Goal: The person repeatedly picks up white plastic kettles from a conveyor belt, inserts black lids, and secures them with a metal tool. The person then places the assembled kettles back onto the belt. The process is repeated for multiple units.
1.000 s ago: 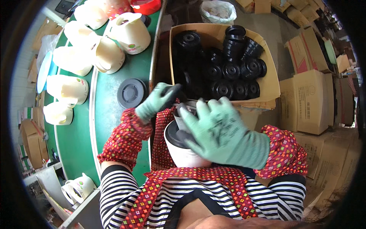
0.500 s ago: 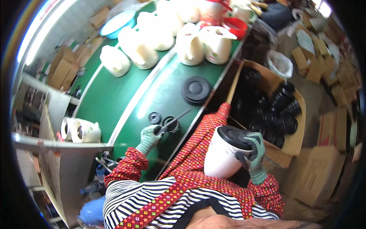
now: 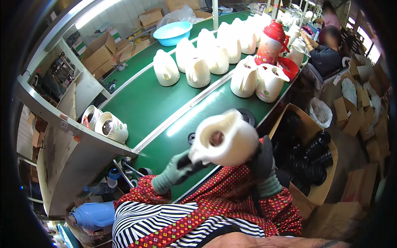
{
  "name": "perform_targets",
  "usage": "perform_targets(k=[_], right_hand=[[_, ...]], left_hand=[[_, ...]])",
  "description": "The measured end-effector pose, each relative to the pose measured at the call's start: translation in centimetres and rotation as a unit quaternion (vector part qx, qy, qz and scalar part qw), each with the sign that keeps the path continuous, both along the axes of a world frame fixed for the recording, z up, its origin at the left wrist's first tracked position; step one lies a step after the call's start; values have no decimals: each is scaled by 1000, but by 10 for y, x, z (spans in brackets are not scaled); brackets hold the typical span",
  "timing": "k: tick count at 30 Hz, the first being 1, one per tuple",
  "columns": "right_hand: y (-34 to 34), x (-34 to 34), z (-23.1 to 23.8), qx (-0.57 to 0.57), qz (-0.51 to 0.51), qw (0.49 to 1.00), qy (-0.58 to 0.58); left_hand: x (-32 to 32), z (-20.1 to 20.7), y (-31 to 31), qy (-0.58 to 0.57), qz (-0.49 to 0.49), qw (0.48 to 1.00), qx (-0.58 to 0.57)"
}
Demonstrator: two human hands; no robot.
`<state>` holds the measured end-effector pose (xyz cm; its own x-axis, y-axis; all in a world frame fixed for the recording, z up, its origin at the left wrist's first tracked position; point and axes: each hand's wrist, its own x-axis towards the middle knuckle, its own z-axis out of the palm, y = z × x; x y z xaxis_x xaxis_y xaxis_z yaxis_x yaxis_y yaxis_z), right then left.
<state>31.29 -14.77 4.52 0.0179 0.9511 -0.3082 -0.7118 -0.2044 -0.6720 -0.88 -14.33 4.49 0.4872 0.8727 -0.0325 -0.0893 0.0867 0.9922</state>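
A white thermos jug (image 3: 244,144), slightly smeared by motion, is tilted in front of me with its round mouth toward me. My right hand (image 3: 264,161), in a green glove with dark palm, grips its lower end at the right. My left hand (image 3: 180,169), gloved alike, is closed just below the jug's left edge. A dark shape shows at those fingers; I cannot tell whether it is a tool or the glove's coating. Behind the jug, a black round lid (image 3: 247,117) and a small black ring (image 3: 191,138) lie on the green conveyor (image 3: 157,111), partly hidden.
Several white jugs (image 3: 198,72) and a red flask (image 3: 271,43) stand farther along the conveyor. A blue basin (image 3: 173,35) lies beyond. To my right is a carton (image 3: 326,182) of black parts. Two jugs (image 3: 111,128) stand left. A co-worker (image 3: 326,53) sits far right.
The jug has risen from my lap and turned its mouth toward me; the black lid on its end is out of sight. My left hand has come from the conveyor to the jug, its dark rod no longer clear.
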Motion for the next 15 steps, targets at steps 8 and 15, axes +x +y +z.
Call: perform_targets(k=[8, 15], right_hand=[[-18, -6, -43, 17, -14, 979, -201], [-31, -8, -56, -29, -7, 977, -212]], left_hand=[[-84, -29, 144, 73, 328, 942, 16], [-148, -94, 288, 150, 455, 878, -17]])
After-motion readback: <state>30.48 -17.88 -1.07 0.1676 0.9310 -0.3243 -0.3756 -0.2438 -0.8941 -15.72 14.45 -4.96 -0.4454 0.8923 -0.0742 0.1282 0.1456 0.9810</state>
